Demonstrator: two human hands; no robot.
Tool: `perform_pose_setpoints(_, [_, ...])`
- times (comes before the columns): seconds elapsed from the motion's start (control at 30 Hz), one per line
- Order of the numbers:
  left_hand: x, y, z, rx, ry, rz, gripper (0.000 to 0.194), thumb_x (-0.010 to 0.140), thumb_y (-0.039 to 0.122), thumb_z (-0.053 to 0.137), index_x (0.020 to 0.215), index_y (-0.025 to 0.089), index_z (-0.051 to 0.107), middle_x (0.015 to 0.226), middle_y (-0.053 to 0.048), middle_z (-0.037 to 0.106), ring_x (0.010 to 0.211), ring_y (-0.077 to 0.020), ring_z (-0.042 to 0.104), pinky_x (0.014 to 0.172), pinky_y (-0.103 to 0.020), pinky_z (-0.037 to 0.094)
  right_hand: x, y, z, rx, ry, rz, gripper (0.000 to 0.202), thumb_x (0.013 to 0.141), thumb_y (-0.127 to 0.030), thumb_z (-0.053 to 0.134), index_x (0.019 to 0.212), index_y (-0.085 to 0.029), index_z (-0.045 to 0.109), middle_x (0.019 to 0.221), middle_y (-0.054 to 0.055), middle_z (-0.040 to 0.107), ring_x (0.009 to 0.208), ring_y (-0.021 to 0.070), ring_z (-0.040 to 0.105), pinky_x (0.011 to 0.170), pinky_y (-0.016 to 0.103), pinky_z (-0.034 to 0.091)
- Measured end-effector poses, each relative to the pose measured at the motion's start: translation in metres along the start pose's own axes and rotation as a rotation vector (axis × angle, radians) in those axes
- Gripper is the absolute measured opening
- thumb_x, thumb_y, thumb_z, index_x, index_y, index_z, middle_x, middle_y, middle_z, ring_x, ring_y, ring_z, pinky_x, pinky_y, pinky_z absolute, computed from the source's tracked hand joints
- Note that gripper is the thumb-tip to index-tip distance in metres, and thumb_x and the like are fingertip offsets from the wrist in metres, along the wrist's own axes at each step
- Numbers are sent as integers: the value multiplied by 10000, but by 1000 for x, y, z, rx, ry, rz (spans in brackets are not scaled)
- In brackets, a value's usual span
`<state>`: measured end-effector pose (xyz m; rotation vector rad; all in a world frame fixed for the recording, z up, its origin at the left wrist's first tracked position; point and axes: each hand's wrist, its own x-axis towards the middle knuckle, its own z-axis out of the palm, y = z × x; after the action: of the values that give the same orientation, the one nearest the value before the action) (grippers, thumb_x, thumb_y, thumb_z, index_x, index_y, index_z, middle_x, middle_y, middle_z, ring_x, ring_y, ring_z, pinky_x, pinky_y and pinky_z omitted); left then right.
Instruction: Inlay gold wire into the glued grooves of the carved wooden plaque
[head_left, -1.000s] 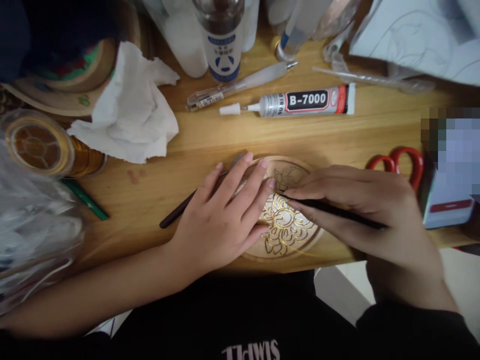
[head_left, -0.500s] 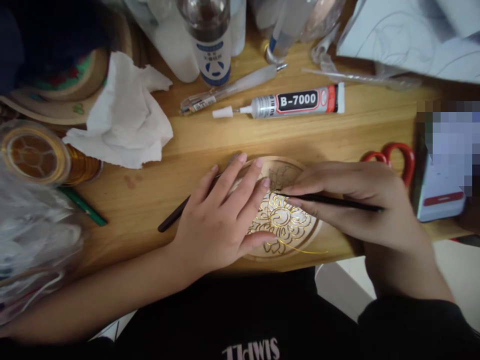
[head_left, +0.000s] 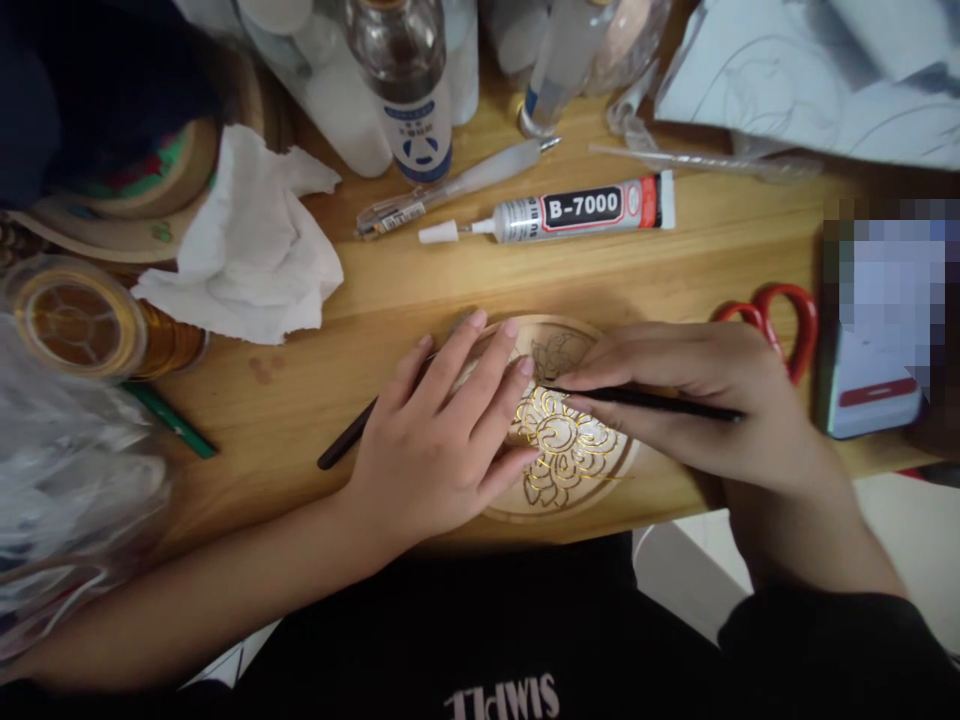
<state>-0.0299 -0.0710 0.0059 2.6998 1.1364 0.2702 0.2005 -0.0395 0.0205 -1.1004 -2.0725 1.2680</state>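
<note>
Right hand (head_left: 701, 360) pinched a slim black rod-like tool (head_left: 660, 401) between thumb and fingers, its tip down at a round, pale wooden disc (head_left: 581, 350) on the light-brown wooden table (head_left: 390, 310). Left hand (head_left: 431, 440) lay spread over the disc's left side, grasping nothing visible. Good work here probably called for light, short strokes and a steady left hand. Upper petals of the flower (head_left: 559, 436) looked whitish with shiny gold outlines, lower ones browner; a loose golden strand (head_left: 607, 478) trailed beside them.
</note>
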Motion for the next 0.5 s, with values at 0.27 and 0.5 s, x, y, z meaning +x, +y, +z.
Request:
perform_pose_setpoints(0.27, [0,-1,2,14,39,16,493,916,413,562,1275,75,583,1391,-201,555,1314,-394,499,996,-531,465,-2,2,2,96,131,49,113,820,-204,723,931,-228,723,836,-1,735,747,120,682,648,241,544])
perform_pose_setpoints(0.5, [-2,-1,4,2,61,24,502,919,426,558,1273,70,581,1399,-205,545,1320,-388,489,1014,-536,457,-3,-1,1,129,322,132,60,806,-177,724,856,-208,713,770,-32,725,697,82,668,654,196,555])
